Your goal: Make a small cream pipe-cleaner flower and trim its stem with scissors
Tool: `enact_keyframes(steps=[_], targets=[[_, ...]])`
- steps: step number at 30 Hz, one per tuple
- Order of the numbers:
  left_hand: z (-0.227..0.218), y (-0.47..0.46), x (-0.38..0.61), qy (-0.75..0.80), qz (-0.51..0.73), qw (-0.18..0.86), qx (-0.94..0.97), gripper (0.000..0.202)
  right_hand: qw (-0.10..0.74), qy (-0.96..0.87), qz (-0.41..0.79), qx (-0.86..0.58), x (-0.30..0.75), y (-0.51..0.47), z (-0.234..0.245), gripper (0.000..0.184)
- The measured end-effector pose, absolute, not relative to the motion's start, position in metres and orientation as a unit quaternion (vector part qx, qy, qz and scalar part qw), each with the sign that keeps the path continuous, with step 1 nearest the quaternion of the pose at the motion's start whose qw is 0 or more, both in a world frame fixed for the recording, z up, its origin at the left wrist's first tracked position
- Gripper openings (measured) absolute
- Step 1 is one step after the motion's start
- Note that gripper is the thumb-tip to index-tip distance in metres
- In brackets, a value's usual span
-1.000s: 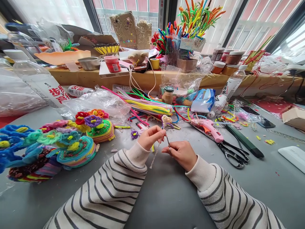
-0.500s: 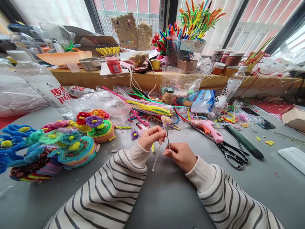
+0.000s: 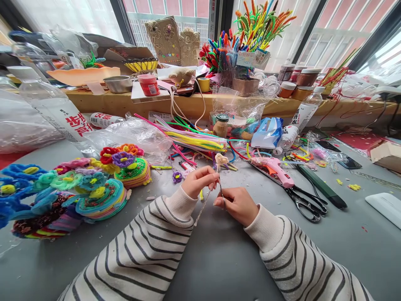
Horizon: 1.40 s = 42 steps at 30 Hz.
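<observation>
Both hands meet over the grey table [image 3: 219, 259] in striped sleeves. My left hand [image 3: 198, 180] pinches a pale pipe cleaner [image 3: 203, 205] whose loose end trails down towards me. My right hand [image 3: 238, 204] is closed on a thin stem [image 3: 220, 187] that rises to a small cream pipe-cleaner flower [image 3: 221, 159]. The two pinches sit close together, just below that flower. A small purple flower [image 3: 176, 177] lies on the table left of my left hand.
Finished colourful pipe-cleaner flowers and coiled discs [image 3: 100, 196] lie at the left. A pink glue gun [image 3: 273, 168], black scissors [image 3: 305, 204] and a bundle of loose pipe cleaners [image 3: 194, 140] lie beyond my hands. Bottles, jars and bouquets crowd the wooden sill [image 3: 188, 104].
The hands stay almost in place. The pale pipe cleaner's trailing end has swung slightly lower and leftwards, and the cream flower has shifted a little to the right.
</observation>
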<state>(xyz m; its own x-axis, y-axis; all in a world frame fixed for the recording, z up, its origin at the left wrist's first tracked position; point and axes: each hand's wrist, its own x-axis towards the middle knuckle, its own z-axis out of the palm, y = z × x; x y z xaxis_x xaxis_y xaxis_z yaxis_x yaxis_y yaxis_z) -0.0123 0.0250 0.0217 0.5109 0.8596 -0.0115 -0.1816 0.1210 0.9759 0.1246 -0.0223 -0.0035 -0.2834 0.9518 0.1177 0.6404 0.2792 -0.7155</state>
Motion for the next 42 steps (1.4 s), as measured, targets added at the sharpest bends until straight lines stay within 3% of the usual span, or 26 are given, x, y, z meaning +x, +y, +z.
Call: enact_keyframes(steps=[14,26,42], targets=[[0.0231,0.025,-0.0129,0.303,0.386,0.694,0.527,0.026,0.344,-0.755,0.238,-0.506,0.126,-0.0208,-0.0064,0.054],[0.0219,0.0244,-0.0124,0.296,0.392,0.679,0.545,0.025,0.287,-0.751,0.269,-0.531,0.1241,-0.0224,-0.0062,0.061],[0.0229,0.0238,-0.0132,0.302,0.384,0.686,0.539,0.027,0.34,-0.741,0.245,-0.525,0.1255,-0.0207,-0.0046,0.058]])
